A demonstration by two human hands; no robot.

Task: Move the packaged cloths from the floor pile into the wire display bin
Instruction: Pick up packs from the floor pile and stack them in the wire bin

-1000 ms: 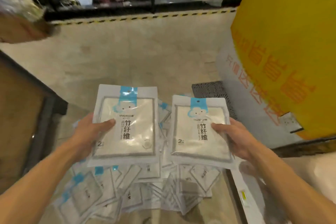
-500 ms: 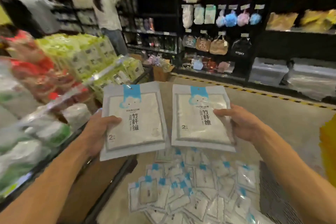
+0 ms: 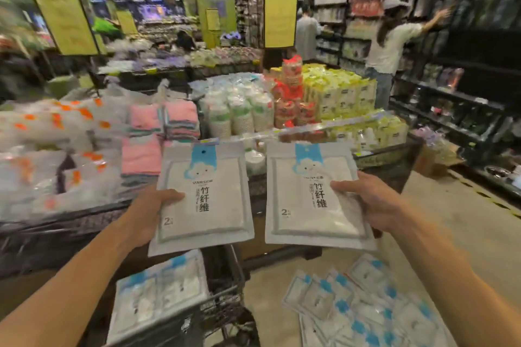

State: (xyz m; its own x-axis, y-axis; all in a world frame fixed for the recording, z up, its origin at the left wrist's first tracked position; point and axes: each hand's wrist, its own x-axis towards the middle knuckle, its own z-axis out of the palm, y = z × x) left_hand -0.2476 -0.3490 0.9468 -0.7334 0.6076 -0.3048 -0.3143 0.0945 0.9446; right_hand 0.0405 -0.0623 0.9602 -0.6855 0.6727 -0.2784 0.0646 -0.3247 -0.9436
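I hold two white cloth packages with blue header tags, side by side at chest height. My left hand (image 3: 146,214) grips the left package (image 3: 208,200) at its left edge, thumb on its face. My right hand (image 3: 372,203) grips the right package (image 3: 310,200) at its right edge. Below the left package stands the black wire display bin (image 3: 225,290), with similar packages (image 3: 160,293) lying in it. The floor pile of packages (image 3: 361,307) spreads at the lower right.
A long display table (image 3: 84,222) on the left carries bagged goods, pink towels (image 3: 158,132), paper cup stacks (image 3: 239,113) and yellow packs (image 3: 338,93). Dark shelving (image 3: 465,79) lines the right side. Two people (image 3: 392,48) stand at the far shelves. Bare floor (image 3: 465,222) runs on the right.
My view has swung up and to the left from the floor pile to the display table and wire bin. Both hands have kept their packages and carried them over the bin's edge.
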